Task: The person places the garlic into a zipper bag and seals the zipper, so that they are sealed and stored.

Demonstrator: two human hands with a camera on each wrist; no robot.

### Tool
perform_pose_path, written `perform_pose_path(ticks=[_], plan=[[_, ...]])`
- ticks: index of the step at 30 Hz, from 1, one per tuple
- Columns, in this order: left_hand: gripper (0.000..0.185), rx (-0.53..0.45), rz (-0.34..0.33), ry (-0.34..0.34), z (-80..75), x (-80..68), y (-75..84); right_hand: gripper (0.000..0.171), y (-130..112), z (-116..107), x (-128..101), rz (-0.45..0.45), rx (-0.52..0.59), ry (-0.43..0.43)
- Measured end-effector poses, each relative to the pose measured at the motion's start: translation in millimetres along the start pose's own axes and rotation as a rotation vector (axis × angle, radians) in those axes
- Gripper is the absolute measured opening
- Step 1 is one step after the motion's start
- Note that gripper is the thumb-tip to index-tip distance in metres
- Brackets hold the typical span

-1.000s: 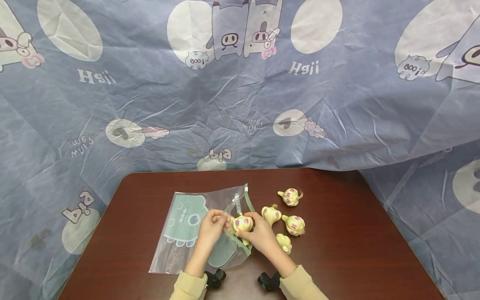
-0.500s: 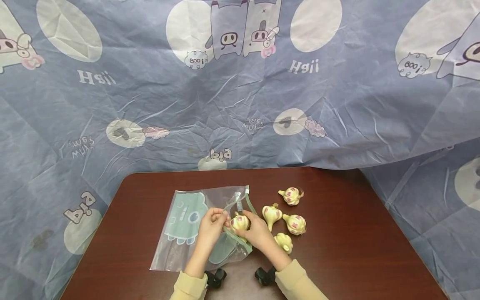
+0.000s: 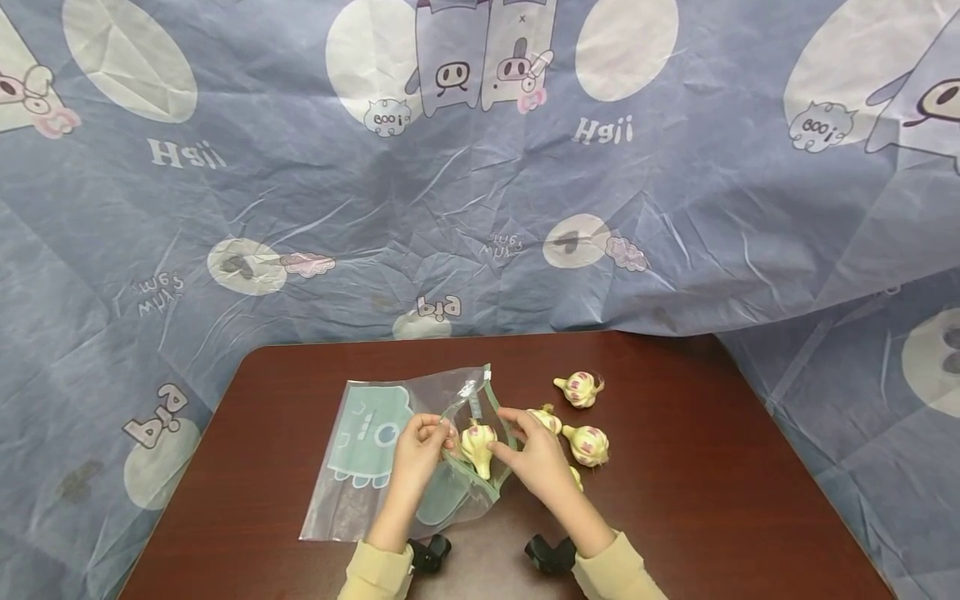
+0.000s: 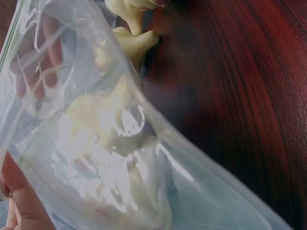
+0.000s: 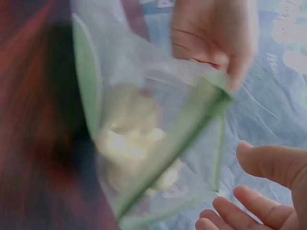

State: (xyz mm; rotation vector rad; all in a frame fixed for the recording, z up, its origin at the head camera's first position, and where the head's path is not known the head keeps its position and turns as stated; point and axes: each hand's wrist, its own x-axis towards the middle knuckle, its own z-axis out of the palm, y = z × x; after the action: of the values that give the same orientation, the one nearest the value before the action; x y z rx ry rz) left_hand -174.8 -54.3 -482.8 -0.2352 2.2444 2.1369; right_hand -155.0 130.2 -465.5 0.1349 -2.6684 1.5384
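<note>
Low in the middle of the head view, on the dark red table (image 3: 712, 467), the person's left hand (image 3: 418, 446) pinches the upper lip of a clear zip bag (image 3: 360, 475) — fingers curled tight on the green-edged rim, holding the mouth open. A garlic bulb (image 3: 477, 444) sits just inside that mouth, stem pointing down toward the lower edge of the frame. Through the right wrist camera it shows as a pale blurred lump (image 5: 129, 139) behind the plastic, framed by the green strip.

The right hand (image 3: 536, 462) is just right of the opening, fingers loosely spread and apart, gripping nothing; its fingertips (image 5: 254, 208) hang near the bag's rim at the lower right of that wrist view.

Loose garlic bulbs lie to the right of the bag: one (image 3: 579, 388) farthest up, another (image 3: 588, 444) below it, a third (image 3: 546, 418) partly hidden behind the right hand's fingers. The bag lies flat toward the left, a teal cartoon print (image 3: 371, 437) on it. A blue cartoon-patterned cloth (image 3: 300, 183) fills the upper frame.
</note>
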Motion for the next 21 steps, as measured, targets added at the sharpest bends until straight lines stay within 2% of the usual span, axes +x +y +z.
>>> perform_pose_path(ticks=[5,13,21], plan=[[0.022,-0.010,-0.014,0.001,-0.4,0.5,0.7,0.045,-1.7,-22.4,-2.4,0.013,0.089,0.068],[0.020,-0.035,-0.019,0.009,-0.3,1.1,0.3,0.045,11.1,-61.7,-2.6,0.121,0.084,0.168],[0.019,-0.045,-0.041,0.000,0.0,-0.1,2.6,0.054,35.5,-90.6,-4.0,0.194,0.051,0.204]])
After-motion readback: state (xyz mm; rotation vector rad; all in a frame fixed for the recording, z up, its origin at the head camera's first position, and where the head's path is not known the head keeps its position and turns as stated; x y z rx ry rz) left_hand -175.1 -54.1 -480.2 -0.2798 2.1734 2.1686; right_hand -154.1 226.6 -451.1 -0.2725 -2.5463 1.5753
